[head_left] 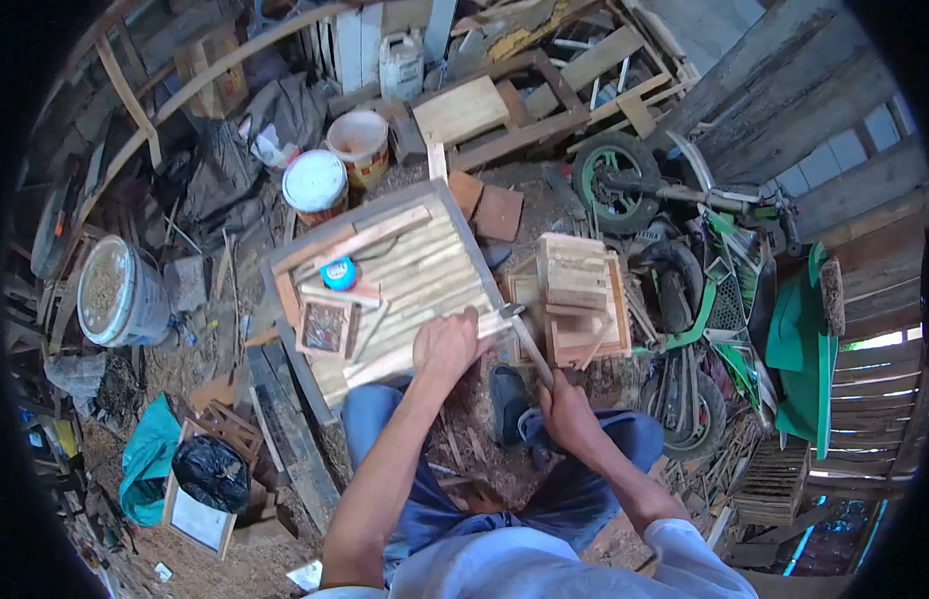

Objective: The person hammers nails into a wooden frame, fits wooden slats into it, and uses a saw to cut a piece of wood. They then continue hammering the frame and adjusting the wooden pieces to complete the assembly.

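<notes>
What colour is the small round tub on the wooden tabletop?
The tub is mostly blue, seen in the head view.

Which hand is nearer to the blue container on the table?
Left. The left hand, on a wooden strip, is right of the blue container; the right hand, holding a hammer, is farther right, off the table.

We're up on the wearer's head, gazing forward and steeply down, pale shirt right beneath us at the bottom edge. Left hand and right hand sit close below, mid-view, and our wide, round-edged lens sweeps out to the plank wall, curving it.
</notes>
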{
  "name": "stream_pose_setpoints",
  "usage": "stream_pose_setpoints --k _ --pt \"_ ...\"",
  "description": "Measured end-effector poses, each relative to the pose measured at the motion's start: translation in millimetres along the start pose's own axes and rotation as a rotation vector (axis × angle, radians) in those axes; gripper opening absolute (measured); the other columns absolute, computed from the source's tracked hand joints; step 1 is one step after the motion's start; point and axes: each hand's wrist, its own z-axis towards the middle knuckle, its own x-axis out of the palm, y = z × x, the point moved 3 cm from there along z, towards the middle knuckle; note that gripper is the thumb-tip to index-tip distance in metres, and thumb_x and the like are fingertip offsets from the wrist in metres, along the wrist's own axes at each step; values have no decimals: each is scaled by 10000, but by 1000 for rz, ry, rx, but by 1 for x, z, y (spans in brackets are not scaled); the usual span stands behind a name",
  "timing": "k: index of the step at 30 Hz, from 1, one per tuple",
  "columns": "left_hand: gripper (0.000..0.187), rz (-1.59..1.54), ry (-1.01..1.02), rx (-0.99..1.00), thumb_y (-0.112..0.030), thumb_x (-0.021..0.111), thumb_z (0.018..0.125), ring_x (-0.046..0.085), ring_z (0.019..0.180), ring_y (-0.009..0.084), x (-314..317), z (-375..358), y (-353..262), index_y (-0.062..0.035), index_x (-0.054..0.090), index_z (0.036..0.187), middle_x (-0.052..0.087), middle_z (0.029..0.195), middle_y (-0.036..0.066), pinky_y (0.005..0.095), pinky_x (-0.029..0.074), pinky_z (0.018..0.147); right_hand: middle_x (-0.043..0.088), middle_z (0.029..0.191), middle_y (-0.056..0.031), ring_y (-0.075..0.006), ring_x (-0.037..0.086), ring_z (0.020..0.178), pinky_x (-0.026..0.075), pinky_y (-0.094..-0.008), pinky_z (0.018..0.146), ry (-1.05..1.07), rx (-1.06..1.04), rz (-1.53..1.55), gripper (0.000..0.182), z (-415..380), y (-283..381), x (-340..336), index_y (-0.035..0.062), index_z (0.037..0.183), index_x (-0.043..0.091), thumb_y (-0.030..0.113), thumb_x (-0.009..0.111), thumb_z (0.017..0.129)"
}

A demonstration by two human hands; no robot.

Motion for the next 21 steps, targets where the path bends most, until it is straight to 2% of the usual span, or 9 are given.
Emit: stream_pose_setpoints --k 2,3,6,9,12,13,16,20,21 --pt "424 -7 -20 -7 -464 648 797 665 587 300 0 8 2 -41 627 785 646 625 174 395 532 532 564 651 -301 -510 563 650 457 -536 577 -6 -5 -16 236 4 17 -23 -67 953 533 167 509 930" --pt "428 -15 3 5 -465 645 799 665 591 305 3 4 1 -38 631 793 647 629 176 401 532 537 595 763 -314 -483 598 791 449 -536 666 74 160 -1 337 7 33 -44 -34 950 514 298 458 959" --pt "488 0 31 16 -516 614 810 660 618 340 -5 8 6 -29 636 838 649 656 191 435 531 571 560 644 -208 -340 556 576 424 -433 571 -110 147 99 316 6 41 -77 -38 922 518 269 465 972" --pt "560 -13 71 16 -588 576 816 655 657 374 -10 7 -1 -33 632 867 648 688 217 468 522 604 510 601 -157 -244 493 542 397 -394 544 -193 115 169 308 -9 33 -91 -37 907 517 261 476 970" --pt "580 -87 45 -12 -604 568 809 652 673 387 -31 12 -3 -31 642 858 645 695 230 471 518 607 494 600 -145 -219 479 546 396 -384 545 -154 177 165 314 -32 33 -96 -35 890 517 266 482 969" --pt "605 -105 15 -18 -608 581 799 652 665 385 -40 14 -5 -8 656 837 647 697 238 457 523 625 513 617 -163 -245 494 555 403 -398 563 -135 209 199 315 -36 34 -97 -44 905 525 261 481 968" --pt "612 -89 63 -16 -613 572 800 653 702 395 -37 22 -5 -7 658 828 649 718 247 475 522 656 575 764 -339 -517 561 796 424 -518 682 -84 228 278 310 -43 40 -99 -79 948 517 230 498 950" --pt "627 -9 88 25 -616 554 810 659 720 380 -16 25 -12 2 661 823 655 734 241 476 523 660 572 766 -344 -508 568 788 429 -515 691 -146 62 261 307 -46 37 -92 -94 982 524 211 494 949" --pt "650 -27 130 5 -639 556 798 656 728 400 -7 25 -10 1 656 848 650 764 268 488 522 679 571 762 -343 -507 569 782 430 -511 687 -147 60 279 302 -47 41 -94 -93 978 522 207 493 950"
